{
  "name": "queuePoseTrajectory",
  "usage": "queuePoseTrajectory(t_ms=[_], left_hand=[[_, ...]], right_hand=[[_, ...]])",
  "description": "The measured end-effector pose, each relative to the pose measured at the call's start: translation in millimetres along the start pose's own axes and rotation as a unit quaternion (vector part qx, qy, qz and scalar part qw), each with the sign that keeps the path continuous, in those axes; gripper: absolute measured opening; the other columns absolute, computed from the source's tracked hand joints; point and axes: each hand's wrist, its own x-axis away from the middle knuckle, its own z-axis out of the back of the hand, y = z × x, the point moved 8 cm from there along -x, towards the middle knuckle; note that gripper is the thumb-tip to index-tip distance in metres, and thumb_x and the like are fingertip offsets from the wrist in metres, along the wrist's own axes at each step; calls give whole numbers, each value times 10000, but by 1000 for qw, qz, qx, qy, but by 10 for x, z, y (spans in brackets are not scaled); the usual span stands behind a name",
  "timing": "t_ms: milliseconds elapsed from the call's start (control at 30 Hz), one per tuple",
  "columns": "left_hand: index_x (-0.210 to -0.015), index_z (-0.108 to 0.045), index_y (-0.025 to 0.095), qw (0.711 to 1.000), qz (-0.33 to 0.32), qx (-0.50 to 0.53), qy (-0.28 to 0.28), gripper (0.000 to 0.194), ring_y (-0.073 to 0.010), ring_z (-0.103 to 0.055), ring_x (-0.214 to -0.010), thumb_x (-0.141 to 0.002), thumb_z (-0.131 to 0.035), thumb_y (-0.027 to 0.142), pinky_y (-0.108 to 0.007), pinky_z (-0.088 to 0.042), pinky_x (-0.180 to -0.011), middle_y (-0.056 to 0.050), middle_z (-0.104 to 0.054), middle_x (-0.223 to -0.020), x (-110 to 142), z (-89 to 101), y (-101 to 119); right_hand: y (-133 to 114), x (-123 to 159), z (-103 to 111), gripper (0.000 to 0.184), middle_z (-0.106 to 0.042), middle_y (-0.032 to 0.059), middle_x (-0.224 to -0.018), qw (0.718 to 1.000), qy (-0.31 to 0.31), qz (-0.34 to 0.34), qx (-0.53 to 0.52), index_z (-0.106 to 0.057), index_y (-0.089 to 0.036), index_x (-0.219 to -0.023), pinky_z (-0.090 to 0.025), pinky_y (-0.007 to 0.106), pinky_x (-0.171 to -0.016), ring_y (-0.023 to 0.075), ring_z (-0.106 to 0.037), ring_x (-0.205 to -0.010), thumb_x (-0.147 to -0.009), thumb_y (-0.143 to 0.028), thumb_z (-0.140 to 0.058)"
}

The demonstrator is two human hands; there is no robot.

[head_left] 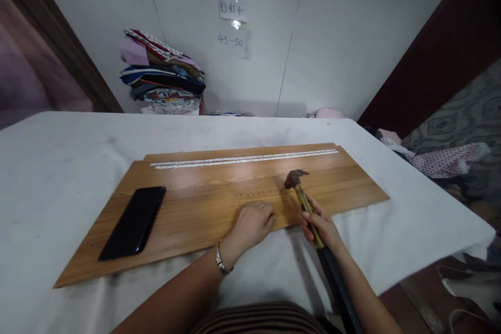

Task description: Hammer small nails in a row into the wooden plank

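Observation:
A claw hammer (332, 274) is gripped by my right hand (320, 224), fingers wrapped round the yellowish upper part of its handle. Its rusty head is raised over the brown wooden board (195, 214), claw to the right; the black lower handle runs back toward me. My left hand (253, 223) rests at the board's near edge with its fingers curled closed. Whatever those fingers pinch is hidden. Just beyond it, a row of several small nails (258, 193) stands in the board. Two white measuring strips (242, 159) lie along the board's far side.
A black phone (133, 223) lies on the board's left part. White cloth covers the table (395, 240). Folded clothes (164, 73) are stacked at the back left against a wall bearing paper notes (234, 42). Polka-dot fabric (446, 162) sits beyond the right edge.

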Motion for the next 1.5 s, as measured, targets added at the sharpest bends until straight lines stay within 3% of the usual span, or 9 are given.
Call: queuePoseTrajectory(t_ms=[1500], left_hand=[[-845, -637, 202, 1000, 1, 2, 10, 174, -183, -641, -801, -896, -474, 239, -270, -419, -714, -34, -708, -858, 11, 30, -4]], right_hand=[[3, 1, -93, 772, -538, -92, -535, 998, 48, 21, -27, -399, -224, -1416, -282, 157, -247, 66, -388, -269, -698, -268, -681]])
